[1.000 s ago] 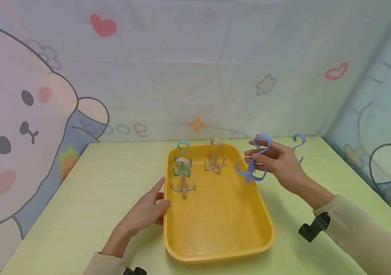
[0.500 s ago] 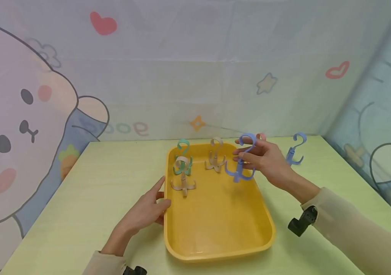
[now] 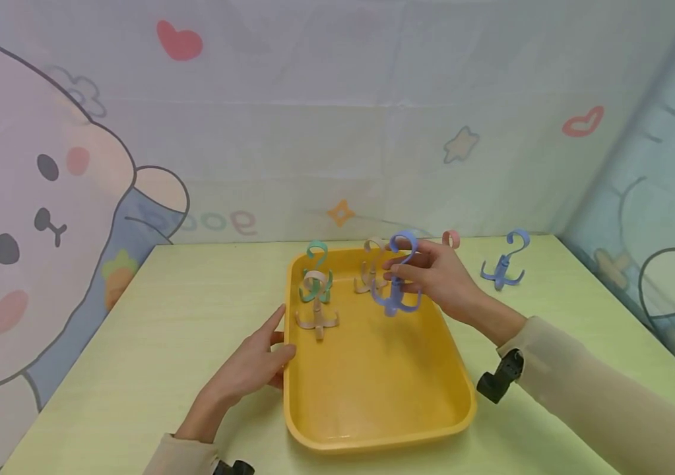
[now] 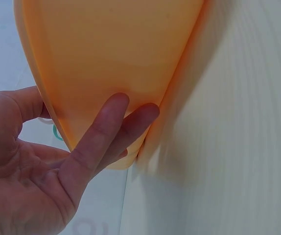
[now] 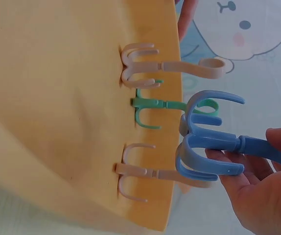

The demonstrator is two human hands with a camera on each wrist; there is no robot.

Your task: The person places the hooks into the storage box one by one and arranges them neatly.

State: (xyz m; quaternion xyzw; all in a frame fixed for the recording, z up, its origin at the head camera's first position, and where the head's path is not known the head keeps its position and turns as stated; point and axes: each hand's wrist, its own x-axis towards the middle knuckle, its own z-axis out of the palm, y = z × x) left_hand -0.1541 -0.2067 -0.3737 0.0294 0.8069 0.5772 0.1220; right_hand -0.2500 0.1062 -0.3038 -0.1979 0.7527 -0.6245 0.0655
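Note:
My right hand (image 3: 441,280) pinches a blue multi-prong hanging hook (image 3: 395,300) by its stem, its prongs pointing down, above the far right part of a yellow tray (image 3: 373,389). In the right wrist view, thumb and fingers meet on the stem of this blue hook (image 5: 214,141). My left hand (image 3: 248,363) grips the tray's left wall, thumb over the rim and fingers against the outside. Standing inside the tray are a green hook (image 3: 323,295), a nearer beige hook (image 3: 317,320) and a farther beige hook (image 3: 365,284), partly hidden by my right fingers.
Right of the tray, another blue hook (image 3: 501,270) stands on the pale green table (image 3: 135,343). A pink hook (image 3: 452,237) shows only its curved top behind my right hand. A printed cloth (image 3: 313,145) hangs along the table's back edge.
My right hand has carried the blue hook leftward, from the tray's right rim to over its inside. The other blue hook on the table has come into full view. My left hand stays put.

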